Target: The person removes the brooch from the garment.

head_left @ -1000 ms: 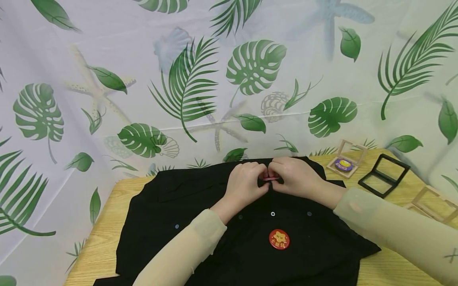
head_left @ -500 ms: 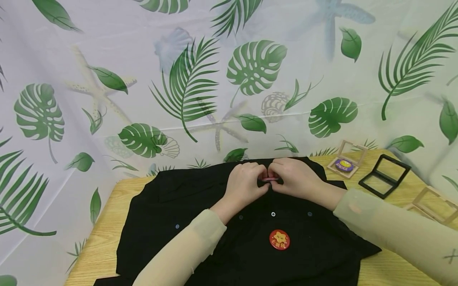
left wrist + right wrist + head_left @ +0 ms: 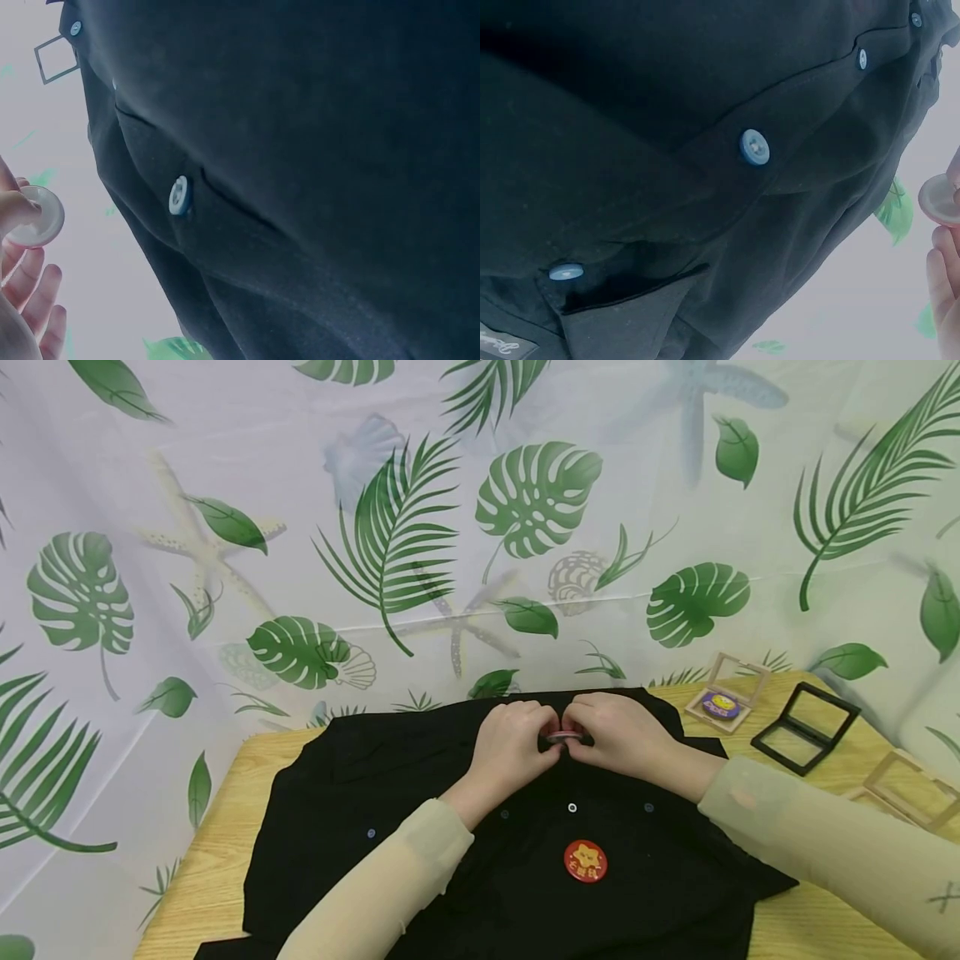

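Observation:
Both hands meet over the upper part of a black buttoned shirt (image 3: 405, 777) laid on the table. Between them is a small round badge (image 3: 564, 737), seen edge-on in the head view. My left hand (image 3: 517, 747) pinches one side with thumb and fingers, and my right hand (image 3: 618, 732) pinches the other. In the left wrist view the badge (image 3: 49, 217) turns a smooth pale face to the camera, with a reddish lower rim. The right wrist view shows part of the same badge (image 3: 937, 199) at its edge. A red badge with a yellow star (image 3: 586, 862) rests on the shirt below the hands.
To the right on the wooden table (image 3: 795, 927) stand an opened wooden frame case (image 3: 738, 722) with a purple-and-yellow badge (image 3: 722, 704), an opened black case (image 3: 798, 735) and another wooden case (image 3: 911, 789). A leaf-print cloth (image 3: 450, 527) hangs behind.
The badge between the fingers has tilted slightly, its edge showing paler than the earlier pink. Both hands stay in nearly the same place.

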